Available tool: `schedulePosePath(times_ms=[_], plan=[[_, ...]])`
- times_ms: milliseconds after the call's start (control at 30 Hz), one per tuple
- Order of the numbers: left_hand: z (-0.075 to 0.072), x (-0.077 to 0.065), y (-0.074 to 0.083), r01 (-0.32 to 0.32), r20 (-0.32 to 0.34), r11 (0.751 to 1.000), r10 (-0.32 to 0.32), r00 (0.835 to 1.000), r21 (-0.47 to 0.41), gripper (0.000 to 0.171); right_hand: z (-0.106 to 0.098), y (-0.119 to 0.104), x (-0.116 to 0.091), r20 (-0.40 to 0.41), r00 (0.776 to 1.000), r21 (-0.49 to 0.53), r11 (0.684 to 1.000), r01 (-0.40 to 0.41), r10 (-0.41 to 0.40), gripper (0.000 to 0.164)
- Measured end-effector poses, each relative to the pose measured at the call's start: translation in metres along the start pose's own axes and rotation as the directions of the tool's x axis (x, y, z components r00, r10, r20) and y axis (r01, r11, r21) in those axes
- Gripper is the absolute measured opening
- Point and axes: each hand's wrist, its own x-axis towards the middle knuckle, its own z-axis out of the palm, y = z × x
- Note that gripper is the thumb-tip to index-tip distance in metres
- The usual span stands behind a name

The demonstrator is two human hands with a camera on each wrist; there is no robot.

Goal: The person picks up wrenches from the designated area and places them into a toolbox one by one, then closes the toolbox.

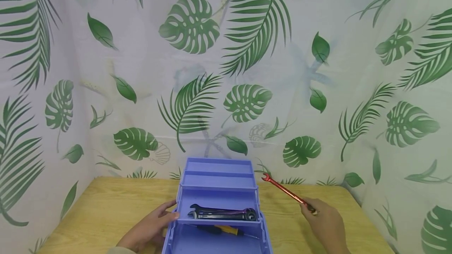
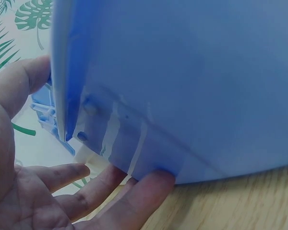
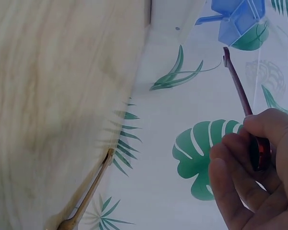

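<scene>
A blue toolbox (image 1: 219,196) stands unfolded with stepped trays. Two dark wrenches (image 1: 226,214) lie in its lower tray, and beneath that a yellow-and-black screwdriver (image 1: 226,229) rests in the main compartment. At the box's left side, my left hand (image 1: 150,228) touches it with thumb and fingers spread; in the left wrist view, fingertips (image 2: 156,189) rest against the blue wall (image 2: 192,86). Over the table on the right, my right hand (image 1: 326,222) grips a red wrench (image 1: 284,190) by one end. Its open-ended jaw points up and left, toward the toolbox, without touching it.
The wooden table (image 1: 135,191) has a leaf-patterned white curtain (image 1: 212,62) at its back and sides. A slender golden-brown thing (image 3: 89,194), shaped like a wrench, shows against the table in the right wrist view.
</scene>
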Motion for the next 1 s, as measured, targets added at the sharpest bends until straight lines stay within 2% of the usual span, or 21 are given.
schedulePosePath(times_ms=[267, 633, 1000], plan=[[0.0, 0.0, 0.001, 0.006, -0.004, 1.0, -0.006, 1.0, 0.004, 0.084, -0.002, -0.006, 0.001, -0.045, 0.997, 0.026, 0.998, 0.06, -0.058, 0.016], [0.001, -0.001, -0.001, -0.005, 0.003, 1.0, 0.005, 1.0, -0.008, 0.083, -0.003, -0.011, 0.001, -0.116, 0.98, 0.028, 0.985, 0.168, -0.163, 0.021], [0.0, 0.001, 0.0, -0.005, -0.007, 1.0, 0.005, 1.0, 0.001, 0.084, -0.009, -0.021, 0.003, -0.132, 0.981, 0.103, 0.982, 0.155, -0.141, 0.022]])
